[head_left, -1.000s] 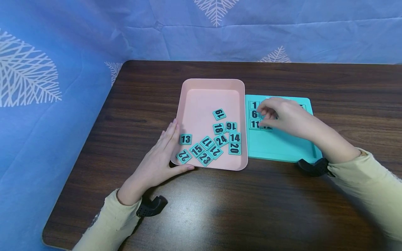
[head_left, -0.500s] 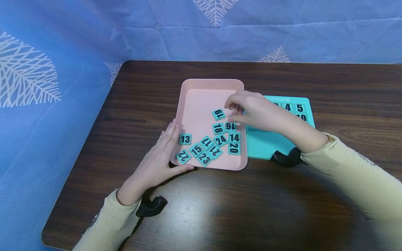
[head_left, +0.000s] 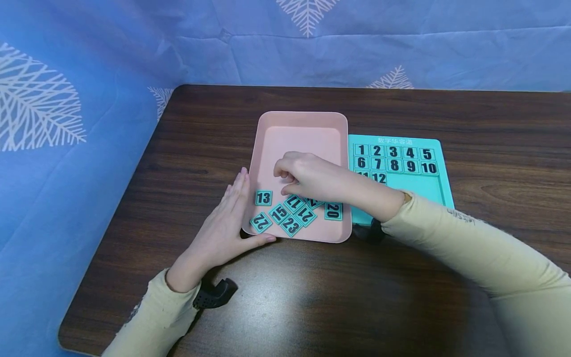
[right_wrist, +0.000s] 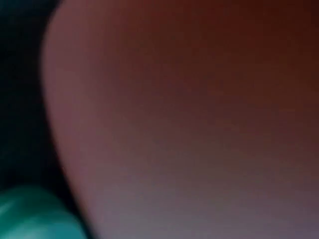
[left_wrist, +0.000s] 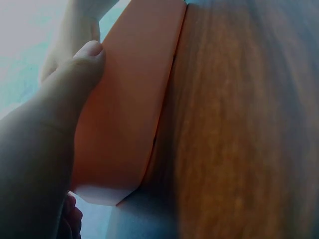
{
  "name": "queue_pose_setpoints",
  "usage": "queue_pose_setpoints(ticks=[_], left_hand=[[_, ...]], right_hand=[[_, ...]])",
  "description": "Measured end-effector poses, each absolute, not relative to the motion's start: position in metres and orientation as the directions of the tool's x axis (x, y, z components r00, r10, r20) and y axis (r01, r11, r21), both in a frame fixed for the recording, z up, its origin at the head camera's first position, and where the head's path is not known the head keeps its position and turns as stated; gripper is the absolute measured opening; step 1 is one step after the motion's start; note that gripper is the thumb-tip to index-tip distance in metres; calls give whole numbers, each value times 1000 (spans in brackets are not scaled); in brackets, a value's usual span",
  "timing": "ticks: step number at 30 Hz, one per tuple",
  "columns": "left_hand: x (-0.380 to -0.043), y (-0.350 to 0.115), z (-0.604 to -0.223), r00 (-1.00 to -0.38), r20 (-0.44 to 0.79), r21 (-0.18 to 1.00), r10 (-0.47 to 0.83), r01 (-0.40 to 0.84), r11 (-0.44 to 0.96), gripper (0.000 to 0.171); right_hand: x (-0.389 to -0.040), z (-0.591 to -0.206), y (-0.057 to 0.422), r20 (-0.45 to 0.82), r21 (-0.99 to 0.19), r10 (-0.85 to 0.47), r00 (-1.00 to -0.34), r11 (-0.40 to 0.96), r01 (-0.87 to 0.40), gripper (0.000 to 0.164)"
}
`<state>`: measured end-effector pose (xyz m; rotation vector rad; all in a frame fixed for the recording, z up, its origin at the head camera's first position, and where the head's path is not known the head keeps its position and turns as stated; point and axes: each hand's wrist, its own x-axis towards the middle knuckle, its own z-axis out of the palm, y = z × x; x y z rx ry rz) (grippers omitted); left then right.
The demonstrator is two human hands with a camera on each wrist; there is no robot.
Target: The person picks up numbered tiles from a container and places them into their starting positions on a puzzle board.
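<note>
My left hand [head_left: 223, 230] rests along the near left corner of a pink tray [head_left: 303, 119], fingers straight and thumb at its front edge. In the left wrist view the thumb [left_wrist: 89, 55] touches the tray's side wall [left_wrist: 129, 89]. Over the tray hovers my right hand [head_left: 308, 176], fingers bent, with nothing visible between them. Number tile 13 [head_left: 263, 198] lies just left of its fingertips. Several loose tiles, such as 15 [head_left: 279, 213] and 23 [head_left: 291, 226], lie nearby; the hand hides others. The right wrist view is mostly blurred skin.
A turquoise puzzle board [head_left: 439, 173] lies against the tray's right side. Rows of tiles from 1 to 12 fill its upper part, and my right forearm crosses its lower part. Dark wooden table [head_left: 357, 297] surrounds both, with a blue patterned cloth [head_left: 267, 54] behind.
My right hand has moved left from the board's upper left, across the tray's right rim, to above the tray's middle. Tile 12 now shows on the board. The left hand stays put.
</note>
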<state>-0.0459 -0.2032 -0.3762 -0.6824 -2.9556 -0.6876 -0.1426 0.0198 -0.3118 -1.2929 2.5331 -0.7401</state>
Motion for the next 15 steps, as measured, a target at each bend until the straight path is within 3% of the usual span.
queue_pose_setpoints(ticks=[5, 15], left_hand=[[-46, -204, -376, -897, 157, 355, 414, 443, 823, 118], [-46, -203, -376, -884, 173, 328, 435, 468, 821, 117]], right_hand=[[-139, -319, 12, -10, -528, -808, -589, 504, -684, 25], [-134, -338, 1, 65, -524, -806, -589, 475, -707, 27]])
